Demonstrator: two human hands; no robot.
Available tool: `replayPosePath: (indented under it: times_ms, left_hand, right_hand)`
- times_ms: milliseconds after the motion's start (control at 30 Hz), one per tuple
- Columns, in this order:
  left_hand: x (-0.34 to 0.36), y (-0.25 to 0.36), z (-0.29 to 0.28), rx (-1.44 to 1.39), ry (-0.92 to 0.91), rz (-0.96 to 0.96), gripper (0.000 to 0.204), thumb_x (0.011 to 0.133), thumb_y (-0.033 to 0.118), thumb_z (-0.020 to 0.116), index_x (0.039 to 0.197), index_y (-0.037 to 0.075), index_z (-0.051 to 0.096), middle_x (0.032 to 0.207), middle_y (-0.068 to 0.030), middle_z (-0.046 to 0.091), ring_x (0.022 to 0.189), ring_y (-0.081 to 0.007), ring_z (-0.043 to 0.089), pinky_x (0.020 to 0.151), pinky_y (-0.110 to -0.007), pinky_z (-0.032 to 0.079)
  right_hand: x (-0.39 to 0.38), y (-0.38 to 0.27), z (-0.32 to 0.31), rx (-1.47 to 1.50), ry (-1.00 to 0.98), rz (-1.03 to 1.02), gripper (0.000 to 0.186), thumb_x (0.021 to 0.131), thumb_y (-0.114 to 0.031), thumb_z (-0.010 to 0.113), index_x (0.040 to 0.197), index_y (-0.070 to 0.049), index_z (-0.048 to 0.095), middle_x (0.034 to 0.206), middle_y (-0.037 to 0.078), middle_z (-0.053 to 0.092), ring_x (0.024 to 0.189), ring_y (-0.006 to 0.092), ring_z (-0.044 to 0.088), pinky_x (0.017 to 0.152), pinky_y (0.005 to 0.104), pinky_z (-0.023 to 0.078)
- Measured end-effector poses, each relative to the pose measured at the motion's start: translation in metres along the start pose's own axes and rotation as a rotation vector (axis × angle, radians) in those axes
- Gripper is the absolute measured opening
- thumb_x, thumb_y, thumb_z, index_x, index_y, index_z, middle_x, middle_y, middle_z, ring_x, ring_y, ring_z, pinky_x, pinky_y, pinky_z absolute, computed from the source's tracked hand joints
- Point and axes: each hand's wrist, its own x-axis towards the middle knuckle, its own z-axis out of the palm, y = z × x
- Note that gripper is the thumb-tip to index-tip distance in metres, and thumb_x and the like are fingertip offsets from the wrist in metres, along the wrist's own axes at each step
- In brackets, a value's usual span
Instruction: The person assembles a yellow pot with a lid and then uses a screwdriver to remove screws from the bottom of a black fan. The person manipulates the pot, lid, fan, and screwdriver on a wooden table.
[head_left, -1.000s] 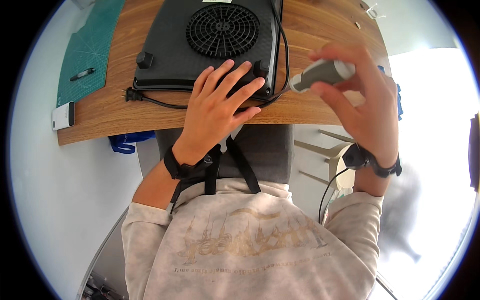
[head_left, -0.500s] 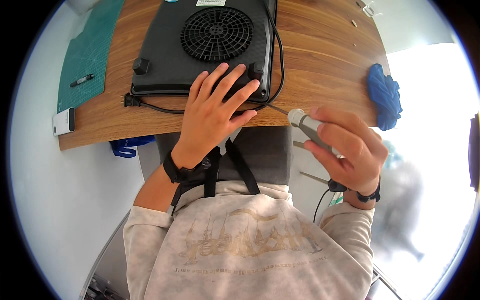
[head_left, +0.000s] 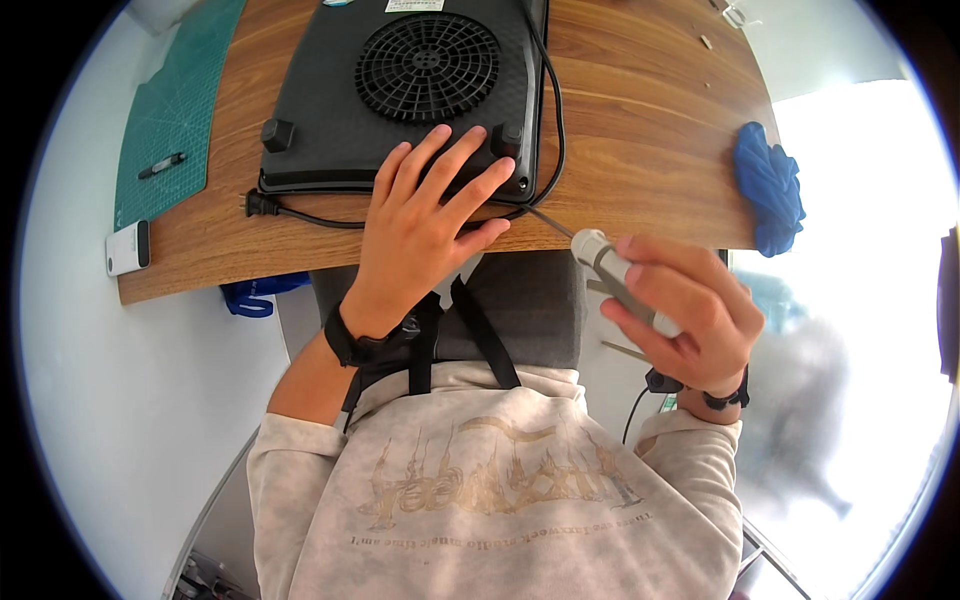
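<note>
A black induction cooker point(head_left: 330, 130) lies upside down on the table, its round fan grille point(head_left: 427, 67) and rubber feet facing up. My left hand point(head_left: 425, 210) rests with fingers spread on its near edge, beside the near right foot point(head_left: 508, 139). In my right hand point(head_left: 695, 305) is a screwdriver point(head_left: 608, 262) with a pale grey handle, gripped by the fingers. Its thin shaft points up and left to the cooker's near right corner, by a screw hole point(head_left: 523, 184). Whether the tip touches the cooker's edge I cannot tell.
The cooker's power cord point(head_left: 562, 120) loops round its right side, ending in a plug point(head_left: 262, 203) at the near left. A green cutting mat point(head_left: 190, 110) with a black pen point(head_left: 162, 165) and a white box-shaped device point(head_left: 127, 249) lie left. A blue cloth point(head_left: 768, 190) hangs at the right edge.
My right hand and the screwdriver have shifted slightly left and down. The cooker sits slightly further left in the picture, with my left hand still on it.
</note>
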Motion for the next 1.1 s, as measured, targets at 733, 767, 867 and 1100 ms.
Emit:
replayPosePath:
  times_ms: [733, 767, 867, 1100]
  left_hand:
    - [0.000, -0.002, -0.003, 0.005, 0.001, 0.009, 0.058, 0.081, 0.041, 0.084, 0.135, 0.027, 0.068, 0.147, -0.0031, 0.059, 0.136, -0.0299, 0.052, 0.113, -0.050, 0.040]
    - [0.001, -0.002, -0.002, -0.001, 0.000, 0.011, 0.058, 0.081, 0.041, 0.084, 0.136, 0.027, 0.068, 0.147, -0.0031, 0.059, 0.137, -0.0299, 0.052, 0.113, -0.050, 0.040]
    - [0.002, -0.001, 0.000, -0.006, 0.000, 0.012, 0.059, 0.081, 0.040, 0.084, 0.136, 0.027, 0.068, 0.147, -0.0031, 0.059, 0.137, -0.0298, 0.052, 0.113, -0.050, 0.040]
    - [0.000, 0.000, 0.001, 0.003, 0.003, 0.001, 0.059, 0.081, 0.040, 0.085, 0.137, 0.028, 0.067, 0.148, -0.0031, 0.058, 0.138, -0.0296, 0.051, 0.114, -0.050, 0.039]
  right_hand:
    - [0.003, 0.023, -0.018, 0.202, 0.282, 0.327, 0.030, 0.089, 0.005, 0.073, 0.118, 0.006, 0.062, 0.111, 0.019, 0.071, 0.097, 0.0250, 0.071, 0.089, 0.0334, 0.056]
    - [0.003, 0.024, -0.020, 0.184, 0.234, 0.300, 0.029, 0.089, 0.006, 0.072, 0.117, 0.006, 0.063, 0.111, 0.019, 0.071, 0.098, 0.0250, 0.072, 0.091, 0.0337, 0.056]
    - [0.007, 0.025, -0.021, 0.136, 0.171, 0.261, 0.027, 0.090, 0.005, 0.072, 0.115, 0.007, 0.063, 0.111, 0.020, 0.071, 0.101, 0.0247, 0.072, 0.091, 0.0340, 0.056]
    - [0.009, 0.028, -0.013, 0.223, 0.215, 0.321, 0.025, 0.092, 0.003, 0.072, 0.116, 0.006, 0.063, 0.112, 0.017, 0.072, 0.101, 0.0228, 0.072, 0.091, 0.0329, 0.056]
